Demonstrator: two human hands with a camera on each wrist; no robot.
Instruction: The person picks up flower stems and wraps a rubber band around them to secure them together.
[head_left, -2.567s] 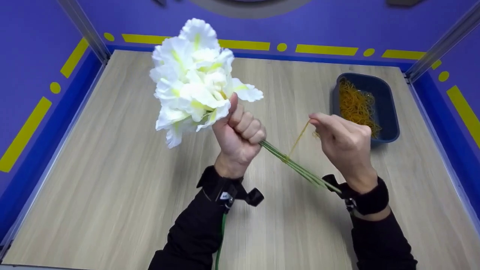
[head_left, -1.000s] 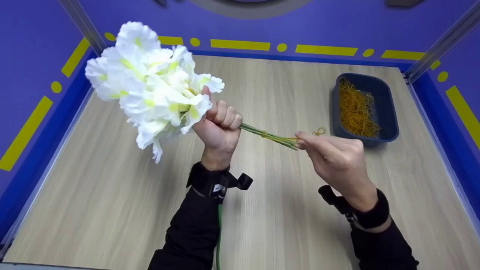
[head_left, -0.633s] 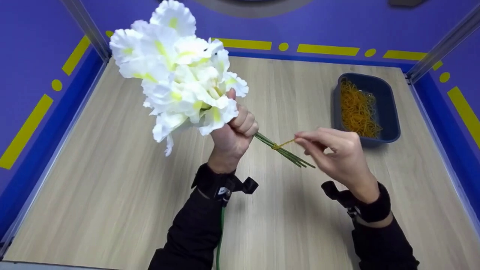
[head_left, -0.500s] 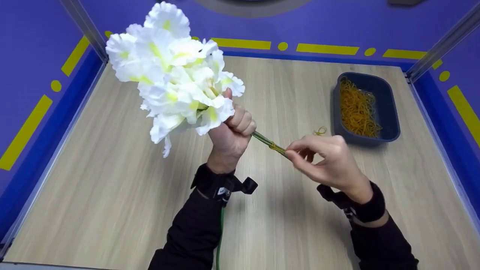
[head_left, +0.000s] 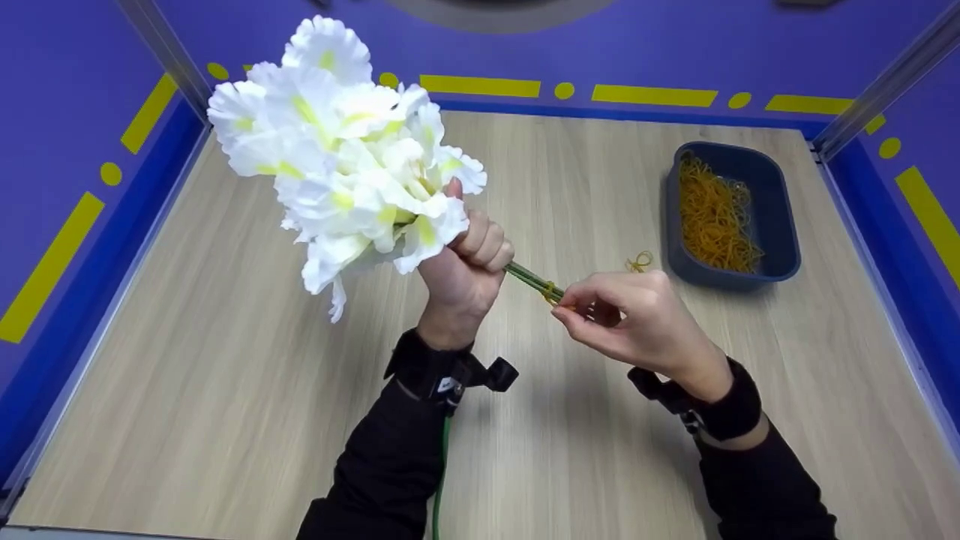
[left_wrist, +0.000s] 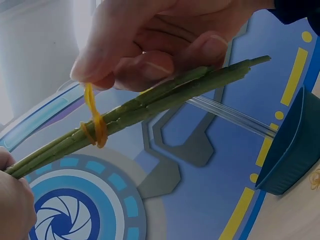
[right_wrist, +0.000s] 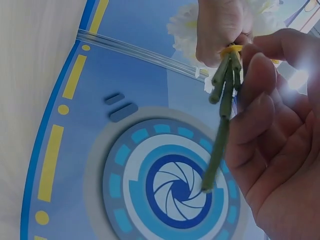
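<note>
My left hand [head_left: 466,274] grips a bunch of white artificial flowers [head_left: 352,165] by the upper stems, thumb up against the blooms. The green stems [left_wrist: 150,97] slant down to the right, their cut ends uneven. A yellow rubber band [left_wrist: 98,127] loops round the stems below my left fist. My right hand [head_left: 637,319] pinches a pulled-out loop of that band between thumb and forefinger, right beside the stems. In the right wrist view the stem ends [right_wrist: 227,95] hang past my curled right fingers [right_wrist: 260,75].
A dark blue bin [head_left: 780,225] with a heap of rubber bands [head_left: 712,217] stands at the back right of the wooden table [head_left: 225,390]. One loose rubber band [head_left: 640,262] lies on the table left of it. Blue panels [head_left: 480,52] wall the back and sides.
The flowers first swung left, then partly back right. My right hand, which had stretched the band away from the stems, has come in left and down, close to them.
</note>
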